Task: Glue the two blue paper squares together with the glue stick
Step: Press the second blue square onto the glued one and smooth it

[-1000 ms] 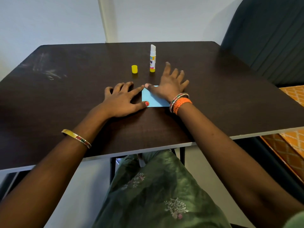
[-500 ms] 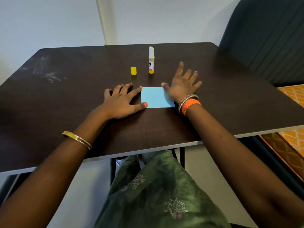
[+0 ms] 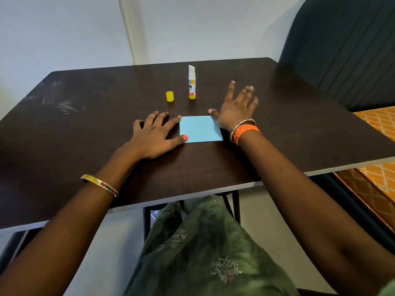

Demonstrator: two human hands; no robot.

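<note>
Dark wooden surface (image 3: 85,133) carries the blue paper (image 3: 199,129) lying flat between both hands (only one sheet outline shows), left hand (image 3: 155,136) spread flat touching its left edge, right hand (image 3: 234,108) open at its right corner, uncapped glue stick (image 3: 192,83) upright beyond beside its yellow cap (image 3: 169,96).
</note>
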